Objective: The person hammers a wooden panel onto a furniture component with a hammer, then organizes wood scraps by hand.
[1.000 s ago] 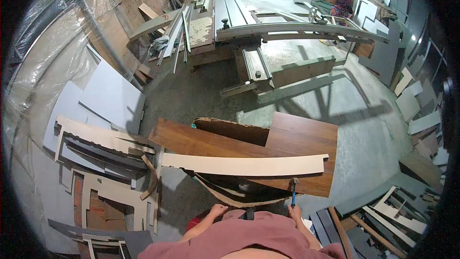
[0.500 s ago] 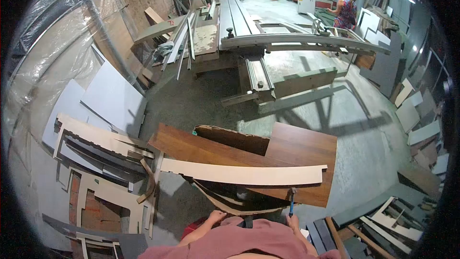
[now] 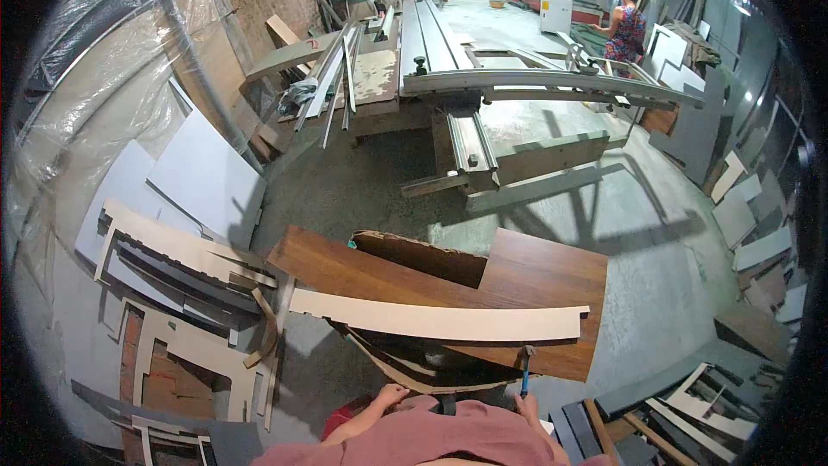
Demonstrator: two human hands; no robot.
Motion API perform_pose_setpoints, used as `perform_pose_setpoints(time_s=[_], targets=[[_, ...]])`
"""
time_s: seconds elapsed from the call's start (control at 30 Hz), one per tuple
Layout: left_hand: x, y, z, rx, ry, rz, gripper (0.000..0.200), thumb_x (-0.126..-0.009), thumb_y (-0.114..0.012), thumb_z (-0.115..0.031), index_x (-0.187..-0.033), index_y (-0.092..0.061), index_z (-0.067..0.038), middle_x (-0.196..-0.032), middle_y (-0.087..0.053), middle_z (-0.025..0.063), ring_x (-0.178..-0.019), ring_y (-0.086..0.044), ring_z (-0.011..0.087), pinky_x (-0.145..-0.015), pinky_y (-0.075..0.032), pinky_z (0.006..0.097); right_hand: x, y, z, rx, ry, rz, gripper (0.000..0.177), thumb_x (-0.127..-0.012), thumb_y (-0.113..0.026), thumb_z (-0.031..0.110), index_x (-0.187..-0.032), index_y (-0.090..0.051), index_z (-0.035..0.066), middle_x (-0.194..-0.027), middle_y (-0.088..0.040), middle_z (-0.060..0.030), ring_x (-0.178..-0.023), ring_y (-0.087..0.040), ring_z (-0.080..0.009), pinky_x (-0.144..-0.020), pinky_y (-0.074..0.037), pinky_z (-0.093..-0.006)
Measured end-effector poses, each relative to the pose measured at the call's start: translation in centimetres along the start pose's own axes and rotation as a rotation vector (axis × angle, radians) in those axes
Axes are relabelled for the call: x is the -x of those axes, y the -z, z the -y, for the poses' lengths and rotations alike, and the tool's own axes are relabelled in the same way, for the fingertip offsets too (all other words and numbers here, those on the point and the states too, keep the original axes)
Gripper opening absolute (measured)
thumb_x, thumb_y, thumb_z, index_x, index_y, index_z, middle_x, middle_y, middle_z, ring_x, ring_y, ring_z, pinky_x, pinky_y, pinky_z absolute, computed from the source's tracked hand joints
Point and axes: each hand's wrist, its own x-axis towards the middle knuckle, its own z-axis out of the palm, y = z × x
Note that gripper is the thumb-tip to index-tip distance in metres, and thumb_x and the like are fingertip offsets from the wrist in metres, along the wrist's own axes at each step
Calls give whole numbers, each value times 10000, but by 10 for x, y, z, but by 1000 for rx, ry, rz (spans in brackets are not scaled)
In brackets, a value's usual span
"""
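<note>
1 hammer (image 3: 525, 369), clamped in the right grip (image 3: 527, 403).
Ahead of that grip lies a brown board (image 3: 545, 269) with a pale strip (image 3: 457, 318) across it; left grip (image 3: 391, 394): cannot tell.

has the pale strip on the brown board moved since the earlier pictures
No, the pale strip lies just as before against the brown board; only the camera view has shifted.
</note>
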Motion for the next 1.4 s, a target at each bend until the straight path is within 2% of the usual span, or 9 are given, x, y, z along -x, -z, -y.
perform_pose_setpoints(time_s=[0.3,0.4,0.8,0.93,1.1,1.17,1.2,1.33,1.4], targets=[[6,16,-14,-11,64,97,386,-825,-587,-361,-711,-643,4,-612,-622,102,-558,-616,194,-541,-478,336,44,29,51,-636,-109,-29,258,-832,-580,249,-718,-501,32,-534,-487,-59,-470,-558,-190,-407,-438,-333],[-8,18,-11,7,101,143,375,-820,-583,-379,-772,-668,-17,-641,-630,111,-593,-621,217,-579,-479,350,34,24,46,-583,-135,-14,283,-819,-605,228,-914,-521,-25,-636,-542,-125,-452,-584,-234,-395,-474,-342],[-42,117,-40,-176,89,212,452,-828,-556,-434,-977,-647,-17,-832,-657,115,-772,-622,229,-694,-474,345,49,-8,95,-791,-337,-163,192,-834,-543,224,-859,-473,47,-581,-492,-74,-413,-496,-177,-363,-428,-318],[-81,145,9,-263,4,264,437,-841,-556,-418,-1002,-641,-22,-862,-651,117,-807,-615,219,-708,-470,344,24,-31,102,-809,-467,-141,372,-862,-548,214,-1121,-422,-22,-614,-518,-111,-447,-522,-209,-401,-421,-358],[-74,182,31,-222,-10,356,334,-837,-563,-386,-1024,-669,-130,-901,-637,89,-756,-568,158,-663,-462,305,45,-47,136,-826,-480,-315,339,-884,-517,227,-1117,-460,-13,-631,-529,-117,-438,-518,-218,-394,-412,-337],[-37,212,-24,-237,-293,322,297,-853,-554,-355,-993,-691,-132,-898,-655,78,-754,-588,159,-672,-466,295,31,-74,128,-888,-356,-486,255,-863,-536,237,-946,-461,7,-586,-526,-139,-367,-508,-238,-355,-407,-359],[-35,219,-37,-261,-77,292,305,-840,-579,-345,-990,-687,-103,-865,-653,78,-731,-565,129,-653,-461,284,-36,-142,62,-735,-202,-692,267,-862,-540,240,-958,-464,3,-594,-527,-143,-363,-505,-238,-349,-405,-357],[-96,236,9,-469,-101,241,403,-840,-554,-384,-981,-650,-19,-898,-644,159,-795,-599,260,-703,-462,367,-4,-128,120,-623,-306,-846,395,-804,-598,310,-948,-531,-52,-769,-582,-214,-779,-581,-371,-735,-450,-416],[-133,243,27,-643,-721,54,475,-826,-541,-393,-1070,-580,13,-1000,-611,212,-947,-563,371,-824,-421,430,-10,-136,120,-978,-89,-748,439,-828,-583,227,-1160,-471,-37,-984,-604,-196,-905,-581,-325,-810,-437,-384]])
